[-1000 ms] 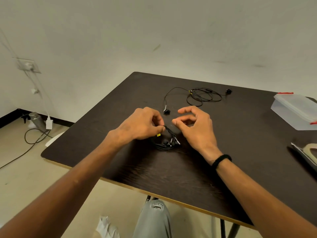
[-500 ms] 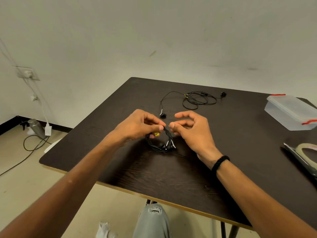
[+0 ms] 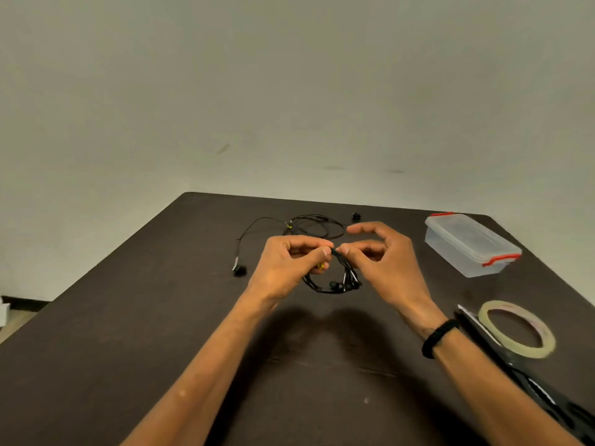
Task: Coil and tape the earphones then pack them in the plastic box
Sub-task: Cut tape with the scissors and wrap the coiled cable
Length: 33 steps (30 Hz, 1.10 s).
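Observation:
A coiled black earphone set [image 3: 335, 280] hangs just above the dark table [image 3: 128, 333], its buds dangling at the bottom. My left hand [image 3: 286, 268] pinches the top of the coil between thumb and fingers. My right hand [image 3: 386, 265] pinches the same spot from the right, its index finger raised. A second black earphone set [image 3: 309, 226] lies loosely looped on the table behind my hands, one bud [image 3: 239, 271] trailing to the left. The clear plastic box [image 3: 467, 244] with red clips stands closed at the right.
A roll of clear tape [image 3: 517, 329] lies at the right, near the table's edge. Black scissors [image 3: 521, 378] lie beside it, running toward the lower right corner. A plain wall stands behind the table.
Both hands have lifted the coil off the table and hold it higher. The view has tilted up and right, bringing the tape roll and box fully in.

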Each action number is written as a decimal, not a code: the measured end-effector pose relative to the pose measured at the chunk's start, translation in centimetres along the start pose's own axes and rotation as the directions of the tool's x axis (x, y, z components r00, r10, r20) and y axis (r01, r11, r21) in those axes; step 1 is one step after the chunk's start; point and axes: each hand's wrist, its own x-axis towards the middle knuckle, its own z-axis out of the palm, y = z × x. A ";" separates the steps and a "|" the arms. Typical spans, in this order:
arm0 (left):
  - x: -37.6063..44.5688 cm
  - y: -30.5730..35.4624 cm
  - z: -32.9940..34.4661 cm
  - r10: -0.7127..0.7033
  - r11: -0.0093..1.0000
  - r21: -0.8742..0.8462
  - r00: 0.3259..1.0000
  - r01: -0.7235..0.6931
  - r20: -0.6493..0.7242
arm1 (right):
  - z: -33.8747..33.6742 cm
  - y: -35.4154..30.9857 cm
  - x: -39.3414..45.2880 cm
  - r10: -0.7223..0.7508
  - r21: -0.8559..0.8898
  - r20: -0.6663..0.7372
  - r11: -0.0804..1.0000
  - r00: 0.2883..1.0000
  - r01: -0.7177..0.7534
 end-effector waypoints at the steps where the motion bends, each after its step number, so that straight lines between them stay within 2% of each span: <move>1: 0.4 -0.3 0.8 0.000 1.000 -0.002 1.000 0.000 -0.002 | -0.5 0.4 0.2 0.005 -0.003 -0.008 1.000 1.000 -0.005; 8: 1.1 -2.4 2.4 0.000 0.999 0.032 1.000 0.000 -0.005 | -1.7 2.8 0.3 0.063 0.032 0.026 0.997 0.998 -0.064; 14: 1.1 -2.7 2.4 0.038 0.996 0.086 0.998 -0.034 -0.041 | -1.6 3.0 0.3 0.043 0.047 0.050 0.998 0.998 -0.045; 22: 0.9 -3.1 2.9 0.120 0.984 0.150 0.982 -0.099 -0.143 | -1.5 2.9 -0.2 -0.032 0.059 0.076 0.998 0.997 0.027; 33: 0.2 -2.2 3.3 0.158 0.972 0.205 0.963 -0.114 -0.217 | -0.9 3.1 -0.9 -0.149 -0.081 0.057 0.985 0.987 0.153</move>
